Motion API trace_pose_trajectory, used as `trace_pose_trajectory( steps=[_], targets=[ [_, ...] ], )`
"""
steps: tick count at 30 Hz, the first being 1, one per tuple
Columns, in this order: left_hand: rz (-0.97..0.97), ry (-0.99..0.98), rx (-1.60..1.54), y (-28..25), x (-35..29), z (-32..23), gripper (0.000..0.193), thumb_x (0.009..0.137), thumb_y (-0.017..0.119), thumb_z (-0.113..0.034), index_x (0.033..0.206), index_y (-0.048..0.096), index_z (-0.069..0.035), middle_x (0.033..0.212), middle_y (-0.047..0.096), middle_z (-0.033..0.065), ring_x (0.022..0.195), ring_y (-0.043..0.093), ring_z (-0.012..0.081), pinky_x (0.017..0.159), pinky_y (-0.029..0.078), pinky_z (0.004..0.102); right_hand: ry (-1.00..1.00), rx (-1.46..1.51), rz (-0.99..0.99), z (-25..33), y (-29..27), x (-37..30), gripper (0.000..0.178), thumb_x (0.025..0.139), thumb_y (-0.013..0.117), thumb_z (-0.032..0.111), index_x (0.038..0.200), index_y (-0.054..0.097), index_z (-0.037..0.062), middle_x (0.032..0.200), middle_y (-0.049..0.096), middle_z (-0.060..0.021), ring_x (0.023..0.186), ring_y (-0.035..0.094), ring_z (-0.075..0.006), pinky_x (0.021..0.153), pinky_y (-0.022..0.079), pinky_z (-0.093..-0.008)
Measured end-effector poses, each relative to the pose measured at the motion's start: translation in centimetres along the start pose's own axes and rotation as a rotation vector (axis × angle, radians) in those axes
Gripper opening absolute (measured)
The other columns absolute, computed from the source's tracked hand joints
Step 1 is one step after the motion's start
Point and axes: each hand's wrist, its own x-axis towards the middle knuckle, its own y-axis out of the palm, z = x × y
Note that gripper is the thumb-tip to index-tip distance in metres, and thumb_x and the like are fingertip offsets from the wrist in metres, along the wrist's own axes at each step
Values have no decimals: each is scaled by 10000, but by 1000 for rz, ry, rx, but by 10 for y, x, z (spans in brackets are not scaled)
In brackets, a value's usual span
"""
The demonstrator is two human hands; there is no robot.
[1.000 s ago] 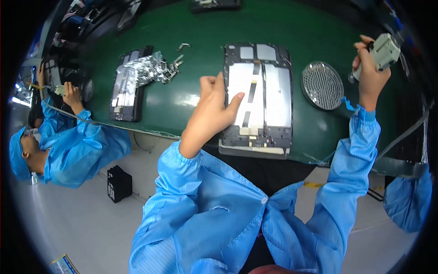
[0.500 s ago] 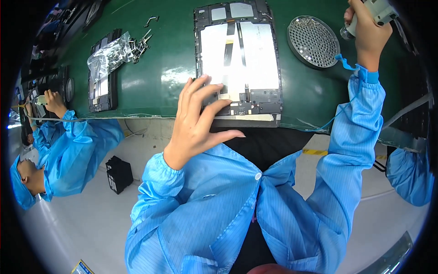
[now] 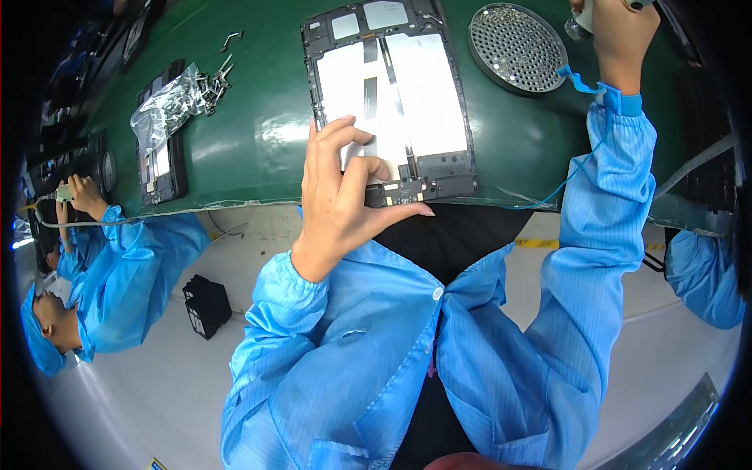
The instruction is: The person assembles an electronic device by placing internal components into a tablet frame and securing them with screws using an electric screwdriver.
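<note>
Green worktop [image 3: 258, 157] stretches across the upper half of the head view, with a pale grey floor [image 3: 180, 399] below it and a black crate [image 3: 206, 305] standing there on the left. Near the worktop's front edge, straight ahead of the person, lies an opened flat device [image 3: 435, 102], its dark frame set around bright silvery panels with a dark strip running between them. The left hand [image 3: 333, 188] is at the device's near left corner, fingers bent over its face and thumb stretched along the near edge; whether it grips or merely rests, I cannot tell. Well apart from it, the right hand [image 3: 625, 35] is closed around a pale tool [image 3: 578, 27], partly cut off by the upper rim of the view. A blue wrist strap [image 3: 623, 103] circles that wrist. Between the device and the right arm sits a round holed dish [image 3: 518, 48]. Over on the left, a clear plastic bag [image 3: 167, 111] lies on a second device [image 3: 162, 172], with small metal parts [image 3: 214, 88] heaped beside it. Beyond, at the far left, a co-worker [image 3: 117, 282] in blue has a hand [image 3: 88, 196] on another pale tool [image 3: 63, 193]
</note>
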Motion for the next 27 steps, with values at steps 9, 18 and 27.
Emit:
trace_pose_trajectory(
  steps=[9,18,27],
  targets=[
    [22,78,-101,-9,7,3,512,544,929,-356,802,588,-74,1165,521,143,1170,488,420,970,426,541,-89,-55,-2,-16,-9,4,181,885,690,84,1045,738,14,660,620,-6,566,568,-73,536,421,-223],
    [59,86,-115,-9,11,3,506,619,916,-335,901,601,-57,1232,516,143,1254,463,435,1012,435,535,-61,-144,-2,-17,-11,4,225,897,654,114,1078,740,12,639,603,-8,562,548,-64,526,397,-222],
    [151,182,-177,-22,28,22,503,640,912,-291,912,562,-56,1223,526,147,1305,481,421,1086,415,569,-58,-102,1,-17,-11,6,232,895,637,95,1085,724,-6,718,646,-17,576,556,-66,535,415,-227]
  ],
)
